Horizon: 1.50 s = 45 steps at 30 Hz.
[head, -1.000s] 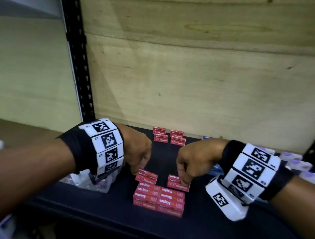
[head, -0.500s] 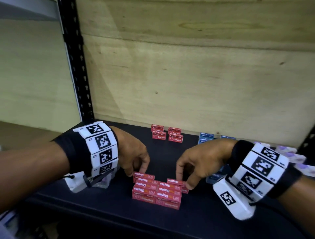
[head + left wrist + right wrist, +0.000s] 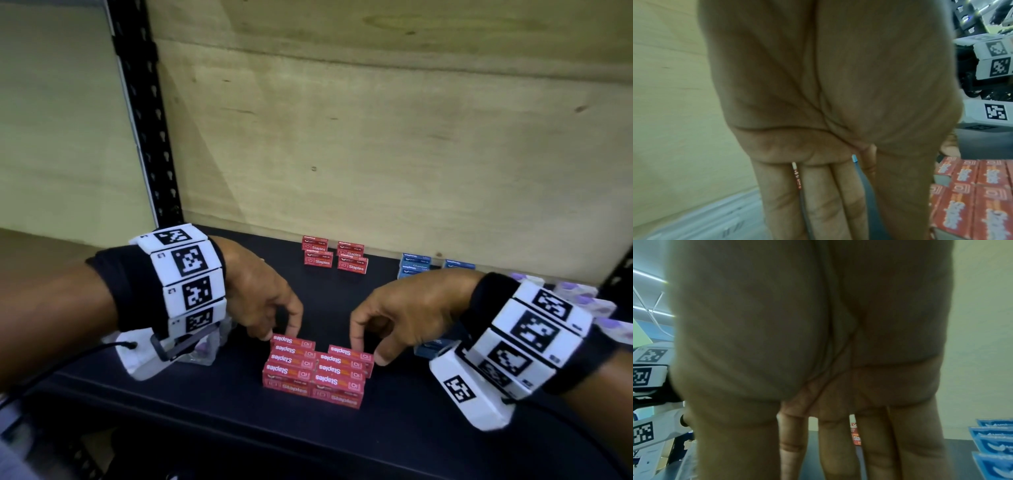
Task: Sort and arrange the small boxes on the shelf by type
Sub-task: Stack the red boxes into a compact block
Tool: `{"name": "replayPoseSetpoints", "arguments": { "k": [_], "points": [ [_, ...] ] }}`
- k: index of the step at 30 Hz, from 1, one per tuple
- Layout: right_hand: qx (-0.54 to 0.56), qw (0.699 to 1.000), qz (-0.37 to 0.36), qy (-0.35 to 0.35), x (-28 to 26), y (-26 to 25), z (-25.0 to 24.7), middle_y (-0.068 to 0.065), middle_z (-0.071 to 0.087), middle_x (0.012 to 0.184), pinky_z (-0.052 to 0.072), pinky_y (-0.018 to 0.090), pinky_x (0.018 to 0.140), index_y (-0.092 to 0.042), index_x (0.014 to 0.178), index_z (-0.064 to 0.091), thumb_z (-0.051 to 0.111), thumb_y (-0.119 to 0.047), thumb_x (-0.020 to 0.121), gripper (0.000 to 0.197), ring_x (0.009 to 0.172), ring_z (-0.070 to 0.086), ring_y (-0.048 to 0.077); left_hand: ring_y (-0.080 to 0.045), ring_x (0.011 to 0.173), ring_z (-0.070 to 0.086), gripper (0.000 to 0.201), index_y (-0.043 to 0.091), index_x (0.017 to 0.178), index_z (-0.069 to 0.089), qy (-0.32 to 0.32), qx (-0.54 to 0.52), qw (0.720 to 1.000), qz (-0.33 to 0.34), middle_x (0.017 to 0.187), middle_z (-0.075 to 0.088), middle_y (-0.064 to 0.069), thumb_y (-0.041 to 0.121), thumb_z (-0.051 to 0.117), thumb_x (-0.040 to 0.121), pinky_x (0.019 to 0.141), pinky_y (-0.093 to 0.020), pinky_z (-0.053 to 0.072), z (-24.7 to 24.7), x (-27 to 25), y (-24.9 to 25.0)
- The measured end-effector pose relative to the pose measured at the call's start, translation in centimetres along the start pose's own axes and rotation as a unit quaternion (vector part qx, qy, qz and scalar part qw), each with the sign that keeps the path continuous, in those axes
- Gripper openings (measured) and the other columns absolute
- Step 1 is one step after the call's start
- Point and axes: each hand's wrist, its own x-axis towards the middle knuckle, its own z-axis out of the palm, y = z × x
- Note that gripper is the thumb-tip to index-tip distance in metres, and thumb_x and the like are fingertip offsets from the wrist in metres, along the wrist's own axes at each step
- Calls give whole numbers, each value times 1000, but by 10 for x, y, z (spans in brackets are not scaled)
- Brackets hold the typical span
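Note:
A stack of red staples boxes (image 3: 313,371) stands near the front of the black shelf (image 3: 205,404); it also shows in the left wrist view as the red stack (image 3: 972,194). My left hand (image 3: 279,334) pinches the top left red box (image 3: 293,342) with fingers pointing down. My right hand (image 3: 370,347) pinches the top right red box (image 3: 349,353), thumb at its front corner and index finger at its back. A second group of red boxes (image 3: 335,255) sits at the back wall. Blue boxes (image 3: 416,263) stand right of them.
A blue box (image 3: 433,347) lies under my right wrist, and more blue boxes (image 3: 995,451) show in the right wrist view. Purple and white boxes (image 3: 582,298) fill the far right. A clear plastic bag (image 3: 202,353) lies under my left wrist. A black perforated upright (image 3: 144,102) stands at the left.
Each hand brought a red box from behind the stack forward onto its top. The fingers have stayed on those two boxes since half a second ago.

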Motion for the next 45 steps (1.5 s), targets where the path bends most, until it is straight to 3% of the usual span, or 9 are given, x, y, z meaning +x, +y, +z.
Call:
{"name": "replayPoseSetpoints", "arguments": {
  "k": [2,5,7,9,19,32,38,41,45],
  "points": [
    [-3,1000,-3,2,2,-1,0,-11,71,109,51,34,96,-36,114,65,70,-29,91,25,101,65,9,1,78,59,27,38,123,53,2,-1,1000,2,86,67,15,26,54,99,84,-25,48,0,0,0],
    [-6,1000,-4,5,4,-3,0,-12,70,107,51,33,94,-38,113,64,69,-31,91,24,99,65,9,-7,100,64,26,39,122,53,1,-9,1000,5,94,70,10,27,54,99,97,-35,50,1,0,1],
    [-12,1000,-4,4,5,-4,-1,-13,70,104,51,32,92,-40,112,64,70,-32,91,24,97,64,9,-6,93,64,27,40,123,52,-2,-13,1000,5,84,67,13,27,54,99,95,-35,51,2,-1,1],
    [-18,1000,-2,2,5,-5,-2,-13,70,103,51,31,91,-40,112,64,69,-33,91,23,96,64,8,-6,87,64,27,41,123,52,-7,-17,1000,3,91,69,10,28,54,99,93,-36,52,2,0,2],
    [-15,1000,-8,2,4,-3,-2,-8,71,107,52,39,96,-43,110,64,69,-33,91,22,100,65,11,-11,111,62,28,43,123,52,-22,-35,999,-2,94,67,14,28,54,99,99,-43,49,1,4,1],
    [-18,1000,-12,-3,7,-3,-4,-7,72,105,52,39,95,-42,111,64,69,-33,91,23,97,66,10,-3,86,62,28,42,124,51,1,-23,1000,10,88,66,14,30,53,100,90,-30,50,2,4,2],
    [-31,999,12,2,9,-3,-7,-12,63,98,46,27,82,-42,124,56,72,-29,88,41,89,60,7,4,73,60,37,42,130,49,6,-20,1000,16,77,64,13,22,52,100,78,-23,49,-2,11,-1],
    [-30,999,24,-13,16,-3,-12,-8,65,92,50,29,82,-38,126,56,72,-29,88,43,83,61,11,-9,98,68,41,40,132,49,6,-46,999,10,76,65,14,17,55,97,93,-33,52,-8,16,-4],
    [-2,998,43,-42,28,0,-26,9,71,110,54,38,95,-32,125,58,73,-31,88,40,101,67,21,-19,96,71,33,28,125,57,30,-106,994,-12,92,70,5,18,61,94,83,-31,55,-21,28,-9]
  ]
}}
